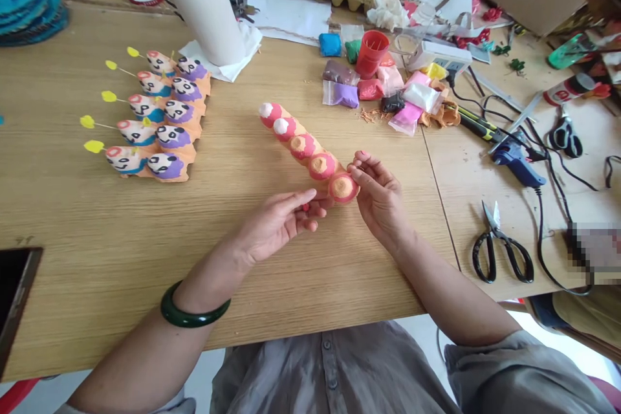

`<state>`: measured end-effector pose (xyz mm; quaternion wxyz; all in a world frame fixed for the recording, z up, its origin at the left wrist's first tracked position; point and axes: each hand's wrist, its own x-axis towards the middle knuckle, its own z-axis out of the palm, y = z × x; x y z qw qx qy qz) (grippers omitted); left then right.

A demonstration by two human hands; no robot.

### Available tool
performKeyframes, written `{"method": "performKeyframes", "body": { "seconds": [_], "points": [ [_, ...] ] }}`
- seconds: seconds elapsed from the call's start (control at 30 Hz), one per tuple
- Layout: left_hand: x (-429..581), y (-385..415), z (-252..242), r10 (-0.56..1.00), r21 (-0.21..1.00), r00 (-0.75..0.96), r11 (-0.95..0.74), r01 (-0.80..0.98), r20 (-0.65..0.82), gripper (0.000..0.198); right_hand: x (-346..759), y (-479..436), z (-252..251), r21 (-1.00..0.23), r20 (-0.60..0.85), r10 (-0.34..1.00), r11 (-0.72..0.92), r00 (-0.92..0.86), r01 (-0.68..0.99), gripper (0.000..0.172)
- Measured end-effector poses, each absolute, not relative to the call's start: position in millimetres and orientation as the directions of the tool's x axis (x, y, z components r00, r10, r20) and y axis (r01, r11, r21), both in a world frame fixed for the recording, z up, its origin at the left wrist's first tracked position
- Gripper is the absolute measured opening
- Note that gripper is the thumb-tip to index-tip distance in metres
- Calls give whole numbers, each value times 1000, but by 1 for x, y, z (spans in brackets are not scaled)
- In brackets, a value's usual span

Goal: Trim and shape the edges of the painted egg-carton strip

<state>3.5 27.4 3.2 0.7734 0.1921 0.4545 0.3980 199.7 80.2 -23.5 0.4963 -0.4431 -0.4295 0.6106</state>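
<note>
A strip of egg carton (313, 154) lies slantwise on the table, its cups facing down. Pink clay wraps the sides of its bumps, and white clay caps the two farthest ones. My right hand (381, 197) pinches the strip's near end between thumb and fingers, with a bit of pink at one fingertip. Beside the near bump, my left hand (281, 223) has curled fingers around a small pinkish-red piece of clay (305, 207); its index fingertip reaches the strip's edge.
Painted egg-carton figures (155, 116) with yellow-tipped sticks stand at left, near a white bottle (204, 13). Clay packets (340, 94) surround a red cup (372, 53). Scissors (499, 242), a blue glue gun (519, 165) and cables lie at right. A dark-screened device (17, 297) lies at left.
</note>
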Motion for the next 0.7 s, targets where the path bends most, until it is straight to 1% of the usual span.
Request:
{"method": "performKeyframes", "body": {
  "seconds": [0.07,0.17,0.23,0.3,0.37,0.4,0.47,0.5,0.53,0.57,0.63,0.7],
  "points": [
    [12,25,4,744,567,250,644,-514,-619,11,200,80,-22,-958,-125,987,-148,-104,-246,35],
    [20,26,7,675,406,239,647,-645,-698,9,197,77,-20,-900,-199,969,-241,-149,-364,34],
    [21,29,8,654,330,238,621,-711,-718,7,195,75,-20,-858,-240,951,-303,-198,-414,32],
    [19,32,9,680,322,212,568,-757,-702,9,193,72,-21,-850,-251,939,-330,-234,-411,30],
    [15,33,9,730,386,168,524,-759,-662,17,193,69,-22,-876,-226,938,-314,-264,-366,26],
    [13,33,9,750,431,153,520,-738,-643,22,194,68,-22,-904,-193,943,-278,-272,-323,23],
    [11,31,8,782,527,128,520,-673,-609,32,196,67,-20,-974,-74,961,-127,-267,-189,17],
    [11,30,8,798,571,105,510,-643,-594,37,198,66,-17,-995,18,966,-8,-256,-100,14],
    [11,29,8,813,611,77,492,-620,-577,40,200,65,-15,-991,128,960,133,-248,3,14],
    [12,29,8,830,648,41,465,-603,-557,43,201,64,-11,-954,246,937,279,-248,106,17],
    [14,27,9,858,716,-29,408,-567,-512,44,202,62,-5,-791,461,841,534,-284,299,25],
    [17,25,10,878,769,-73,370,-521,-472,42,202,60,-1,-598,592,732,680,-338,425,32]
  ]
}}
